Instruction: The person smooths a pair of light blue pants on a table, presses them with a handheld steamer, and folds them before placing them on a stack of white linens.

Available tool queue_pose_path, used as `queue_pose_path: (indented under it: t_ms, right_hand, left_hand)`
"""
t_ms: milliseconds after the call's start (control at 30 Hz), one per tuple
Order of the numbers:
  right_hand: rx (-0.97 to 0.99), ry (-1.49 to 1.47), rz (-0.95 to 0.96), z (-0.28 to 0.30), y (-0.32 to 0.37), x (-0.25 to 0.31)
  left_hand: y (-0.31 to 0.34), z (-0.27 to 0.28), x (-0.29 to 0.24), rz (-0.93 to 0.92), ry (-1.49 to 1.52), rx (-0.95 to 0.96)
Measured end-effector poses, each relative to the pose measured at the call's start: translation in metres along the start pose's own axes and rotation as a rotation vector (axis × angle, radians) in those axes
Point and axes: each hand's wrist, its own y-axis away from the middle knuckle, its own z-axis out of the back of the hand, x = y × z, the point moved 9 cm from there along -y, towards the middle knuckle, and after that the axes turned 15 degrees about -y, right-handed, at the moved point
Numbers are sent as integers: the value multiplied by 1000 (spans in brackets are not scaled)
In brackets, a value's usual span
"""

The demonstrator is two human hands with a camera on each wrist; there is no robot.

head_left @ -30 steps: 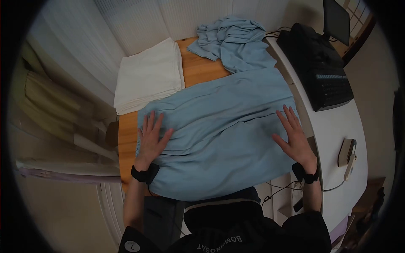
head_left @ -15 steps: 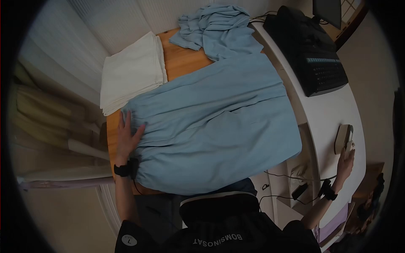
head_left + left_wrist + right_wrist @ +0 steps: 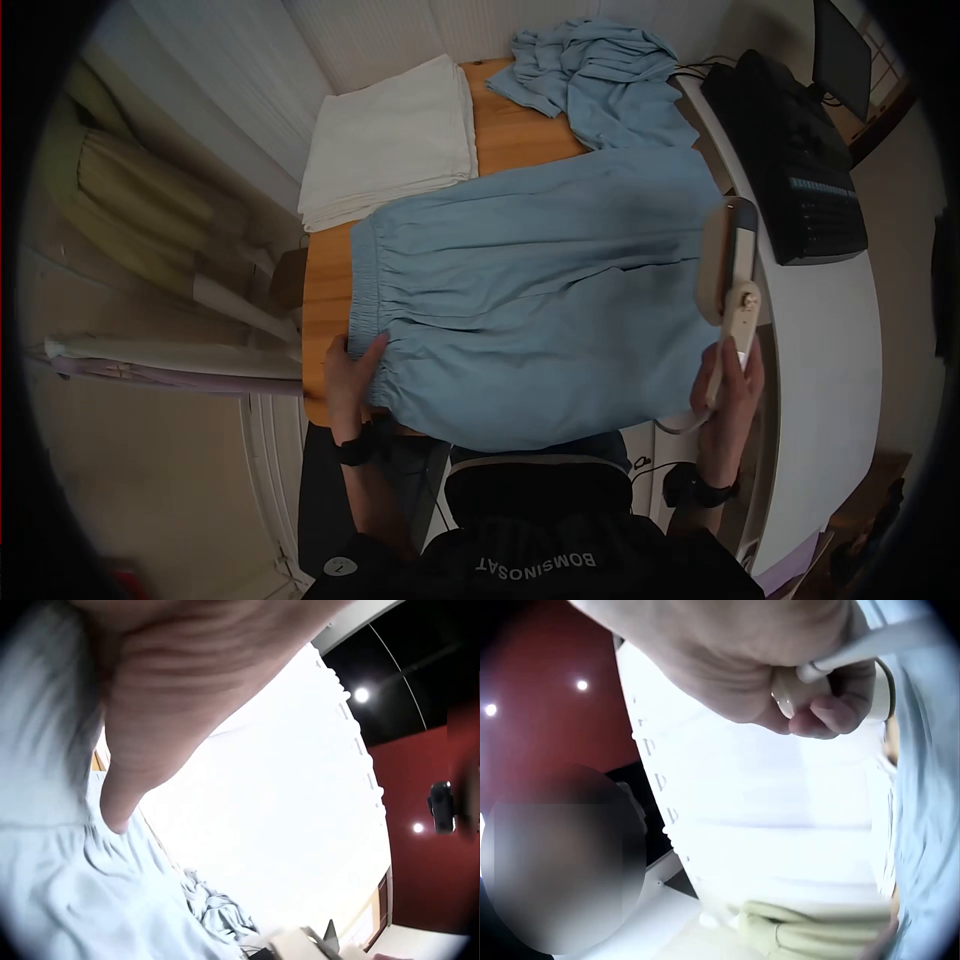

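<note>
A light blue garment (image 3: pixel 540 300) with a gathered elastic waistband (image 3: pixel 366 285) lies spread over the wooden table. My left hand (image 3: pixel 350 385) is at the waistband's near part, thumb on the cloth and the other fingers by its left edge; in the left wrist view the thumb (image 3: pixel 124 791) looks fairly straight against the fabric. My right hand (image 3: pixel 732 400) grips the handle of a cream handheld iron (image 3: pixel 712 262), whose head is over the garment's right end; whether it touches the cloth cannot be told. In the right wrist view the fingers (image 3: pixel 832 712) curl round the handle.
Folded white cloths (image 3: pixel 390 145) are stacked at the back left, and a crumpled blue cloth (image 3: pixel 600 80) lies at the back. On the white side table (image 3: pixel 825 360) at right stands a black machine (image 3: pixel 790 160). The iron's cord hangs near my right wrist.
My right hand left the garment, took hold of the iron on the side table and brought it left over the garment. My left hand moved nearer me along the waistband, which now lies flatter.
</note>
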Motion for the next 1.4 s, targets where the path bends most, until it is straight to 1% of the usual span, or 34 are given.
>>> queue_pose_path:
  t_ms: [33,67,100,133,167,200,233,267,300,333,367,433,467,533,600,667,700,767,800,833,867,933,967,1000,1067,1100,1167,1200,1267,1333,1400]
  right_hand:
    - [120,2,-131,-37,2,-27]
    - [269,-46,-253,-82,11,-49]
    - [420,-86,-361,-117,19,-80]
    - [537,-102,-443,-153,31,-103]
    - [638,-60,-494,-183,44,-126]
    - [739,-15,-546,-206,56,-145]
    - [747,-19,-541,-220,59,-156]
    - [807,15,-599,-233,67,-171]
    - [868,52,-660,-242,75,-178]
    - [874,52,-664,-243,74,-176]
    - [863,71,-654,-238,67,-170]
    - [802,105,-603,-219,39,-155]
    - [752,118,-564,-203,20,-145]
    - [561,149,-410,-161,-26,-110]
    - [411,163,-220,-108,-73,-83]
    - [246,185,-95,-68,-100,-59]
    - [244,188,-91,-63,-105,-58]
    - [88,247,-2,-43,-113,-46]
    - [101,262,-6,-49,-106,-44]
    - [116,278,-12,-61,-92,-42]
    - [200,248,-34,-80,-77,-46]
    - [327,277,-184,-119,-44,-67]
    - [453,235,-229,-142,-27,-81]
    - [576,187,-273,-163,-9,-95]
    - [743,116,-505,-188,28,-121]
    - [736,101,-502,-191,37,-130]
    - [823,205,-541,-193,63,-156]
    - [824,205,-557,-187,66,-156]
    - [720,198,-564,-155,62,-143]
    - [548,256,-507,-110,47,-121]
    - [369,176,-409,-65,28,-89]
  left_hand:
    - [-5,-9,-6,-65,149,105]
    - [-10,-6,-8,-78,153,96]
    - [-13,-4,-12,-62,214,130]
    - [-16,-2,-14,-43,274,163]
    - [-19,-1,-14,-49,275,151]
    - [-23,-5,-15,-51,393,156]
    - [-25,-8,-14,-51,510,163]
    - [-25,-11,-13,-53,508,152]
    - [-22,-10,-15,-93,541,100]
    - [-20,-7,-14,-130,575,53]
    - [-20,-5,-9,-123,576,55]
    - [-16,-4,-5,-101,870,57]
    - [-13,-2,-1,-89,878,63]
    - [-11,12,12,-38,827,29]
    - [-9,16,18,-34,838,23]
    - [-9,17,19,-72,806,26]
    - [-9,19,16,-74,810,28]
    - [-16,8,5,20,943,195]
    - [-28,11,1,16,946,197]
    - [-43,4,-5,28,871,333]
    - [-50,-4,-13,39,789,468]
    - [-57,-3,-47,-6,724,434]
    - [-60,-1,-61,-46,660,403]
    - [-63,-8,-64,-66,640,410]
    - [-75,-12,-60,-124,826,272]
    - [-77,-11,-59,-133,812,275]
    - [-77,-2,-44,-189,881,229]
    - [-81,-2,-32,-173,877,231]
    - [-89,3,-13,-237,742,203]
    - [-91,12,0,-232,717,170]
    - [-97,22,10,-251,709,124]
